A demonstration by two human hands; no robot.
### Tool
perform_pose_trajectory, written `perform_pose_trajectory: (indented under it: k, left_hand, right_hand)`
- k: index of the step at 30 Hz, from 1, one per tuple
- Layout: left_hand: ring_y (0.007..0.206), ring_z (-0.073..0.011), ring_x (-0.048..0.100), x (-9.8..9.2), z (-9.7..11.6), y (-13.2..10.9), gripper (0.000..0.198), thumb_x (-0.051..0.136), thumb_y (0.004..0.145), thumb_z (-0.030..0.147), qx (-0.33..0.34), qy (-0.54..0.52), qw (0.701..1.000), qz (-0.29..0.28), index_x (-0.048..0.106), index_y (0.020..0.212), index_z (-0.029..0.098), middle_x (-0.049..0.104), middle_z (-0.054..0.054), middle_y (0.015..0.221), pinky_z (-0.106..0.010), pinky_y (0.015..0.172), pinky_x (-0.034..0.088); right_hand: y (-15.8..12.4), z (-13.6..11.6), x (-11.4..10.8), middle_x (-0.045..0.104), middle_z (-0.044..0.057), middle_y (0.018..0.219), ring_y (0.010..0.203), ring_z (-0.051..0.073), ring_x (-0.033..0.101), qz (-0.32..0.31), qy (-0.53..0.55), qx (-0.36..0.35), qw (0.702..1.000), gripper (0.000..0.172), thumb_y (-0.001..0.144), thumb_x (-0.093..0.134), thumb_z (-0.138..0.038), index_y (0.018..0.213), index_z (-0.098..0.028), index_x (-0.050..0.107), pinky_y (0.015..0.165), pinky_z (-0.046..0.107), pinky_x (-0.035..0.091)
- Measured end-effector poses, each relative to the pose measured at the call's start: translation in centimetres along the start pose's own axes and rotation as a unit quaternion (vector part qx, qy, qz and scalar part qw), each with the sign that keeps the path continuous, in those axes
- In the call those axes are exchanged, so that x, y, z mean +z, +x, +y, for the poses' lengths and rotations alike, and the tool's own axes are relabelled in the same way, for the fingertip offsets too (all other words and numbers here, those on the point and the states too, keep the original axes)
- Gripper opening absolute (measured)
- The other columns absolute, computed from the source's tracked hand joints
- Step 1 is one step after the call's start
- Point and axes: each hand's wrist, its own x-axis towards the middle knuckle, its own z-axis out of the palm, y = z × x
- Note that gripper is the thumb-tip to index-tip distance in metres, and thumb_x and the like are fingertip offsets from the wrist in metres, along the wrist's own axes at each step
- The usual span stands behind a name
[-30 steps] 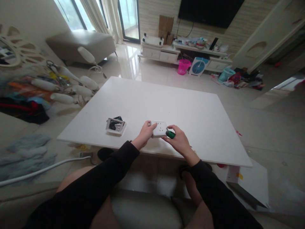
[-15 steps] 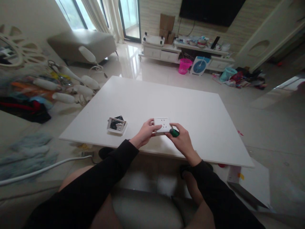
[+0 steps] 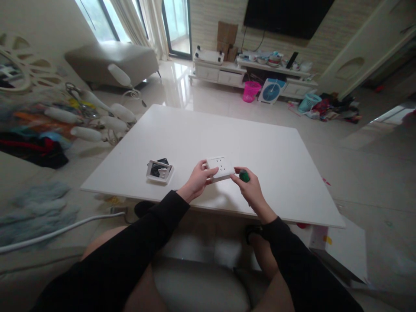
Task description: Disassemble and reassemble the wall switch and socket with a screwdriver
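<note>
A white wall socket (image 3: 221, 167) with dark slots is held just over the table's near half, its face turned up and its right side tilted down toward me. My left hand (image 3: 199, 178) grips its left end, thumb on the face and fingers beneath. At the right edge, the fingertips of my right hand (image 3: 249, 185) touch or nearly touch it. That hand is closed around a screwdriver (image 3: 244, 175); only its green-and-black handle shows, the shaft being hidden. To the left, an open white box (image 3: 170, 174) lies with dark pieces (image 3: 158, 170) in and behind it.
The white table (image 3: 260, 143) spreads beneath my hands. A lamp with several white shades (image 3: 120, 112) stands by its left edge. Beyond are a pink basket (image 3: 251, 92), a blue-and-white fan (image 3: 271, 91) and a low cabinet (image 3: 208, 71). A white box-like piece (image 3: 346, 247) sits at the lower right.
The socket has tilted and shifted slightly left in my left hand. My right hand has moved a little right, the screwdriver handle moving right and up with it.
</note>
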Motion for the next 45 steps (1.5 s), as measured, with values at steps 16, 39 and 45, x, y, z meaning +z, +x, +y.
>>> perform_pose_trajectory:
  k: [16,39,45]
  left_hand:
    - [0.110,-0.0196,0.066,-0.6,-1.0,-0.6,0.054,0.066,0.076,-0.006,0.494,0.348,0.792,-0.088,0.062,0.122,0.023,0.066,-0.006,0.115,-0.033,0.094,0.056]
    - [0.113,-0.0192,0.064,-0.1,-1.0,-1.7,0.052,0.075,0.082,0.007,0.518,0.288,0.801,-0.083,0.057,0.128,0.025,0.061,-0.008,0.122,-0.032,0.091,0.058]
    - [0.086,-0.0142,0.062,0.1,-0.8,-1.4,0.054,0.078,0.079,0.016,0.331,0.260,0.901,-0.107,0.059,0.129,0.022,0.065,-0.004,0.109,-0.028,0.080,0.051]
  right_hand:
    - [-0.2,-0.8,-0.4,0.075,0.005,0.099,0.091,0.022,0.068,0.078,-0.015,-0.108,0.991,0.024,0.083,0.080,-0.037,0.098,-0.023,0.069,0.088,0.038,0.053]
    - [-1.1,-0.6,-0.9,0.066,0.009,0.116,0.094,0.024,0.070,0.069,-0.218,-0.303,0.925,0.007,0.093,0.072,-0.032,0.097,-0.027,0.069,0.074,0.036,0.058]
    - [-0.7,-0.9,-1.0,0.069,0.005,0.095,0.085,0.022,0.067,0.050,-0.182,-0.308,0.932,0.006,0.094,0.071,-0.031,0.095,-0.027,0.067,0.073,0.035,0.054]
